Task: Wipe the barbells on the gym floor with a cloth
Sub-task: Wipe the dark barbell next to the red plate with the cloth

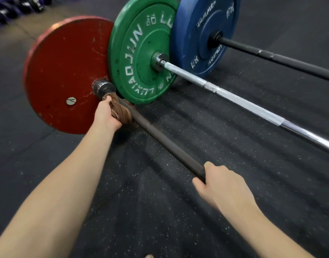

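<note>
Three barbells lie side by side on the black rubber floor. The nearest has a dark bar (165,141) and a red plate (63,71). My left hand (106,115) grips a brown cloth (120,108) wrapped round this bar, just below its steel collar (102,87). My right hand (221,185) holds the same bar lower down, fingers curled round it. The middle barbell has a silver bar (234,101) and a green plate (141,51). The far one has a black bar (271,56) and a blue plate (206,32).
Speckled black rubber flooring (197,211) spreads all around. Dark weights on a purple rack (12,10) line the far left corner. A tan floor strip (29,30) runs behind the red plate.
</note>
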{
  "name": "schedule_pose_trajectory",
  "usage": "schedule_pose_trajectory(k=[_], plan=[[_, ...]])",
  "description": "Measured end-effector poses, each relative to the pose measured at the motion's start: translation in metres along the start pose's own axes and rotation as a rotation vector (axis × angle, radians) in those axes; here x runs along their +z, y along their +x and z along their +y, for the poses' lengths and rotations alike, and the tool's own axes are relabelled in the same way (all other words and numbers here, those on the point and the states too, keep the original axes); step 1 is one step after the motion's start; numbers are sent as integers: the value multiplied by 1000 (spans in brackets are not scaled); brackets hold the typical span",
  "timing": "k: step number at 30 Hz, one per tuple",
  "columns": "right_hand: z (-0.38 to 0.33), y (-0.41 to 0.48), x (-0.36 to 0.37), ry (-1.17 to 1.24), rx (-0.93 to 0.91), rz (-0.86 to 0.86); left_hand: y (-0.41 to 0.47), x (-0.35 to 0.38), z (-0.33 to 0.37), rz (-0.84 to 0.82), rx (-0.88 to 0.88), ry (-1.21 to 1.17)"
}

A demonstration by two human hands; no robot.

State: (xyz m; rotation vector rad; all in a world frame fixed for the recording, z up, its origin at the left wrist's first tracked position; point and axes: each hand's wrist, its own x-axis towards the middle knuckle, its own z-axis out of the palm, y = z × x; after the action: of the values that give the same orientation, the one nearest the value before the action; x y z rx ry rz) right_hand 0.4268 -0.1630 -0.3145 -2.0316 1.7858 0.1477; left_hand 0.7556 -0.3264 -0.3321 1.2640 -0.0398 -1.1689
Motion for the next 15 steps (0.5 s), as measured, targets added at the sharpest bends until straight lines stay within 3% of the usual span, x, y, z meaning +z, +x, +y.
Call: schedule_pose_trajectory(k=[15], plan=[[0,1,0,-24,7,13,-6,0,-7,-53,-59,96]])
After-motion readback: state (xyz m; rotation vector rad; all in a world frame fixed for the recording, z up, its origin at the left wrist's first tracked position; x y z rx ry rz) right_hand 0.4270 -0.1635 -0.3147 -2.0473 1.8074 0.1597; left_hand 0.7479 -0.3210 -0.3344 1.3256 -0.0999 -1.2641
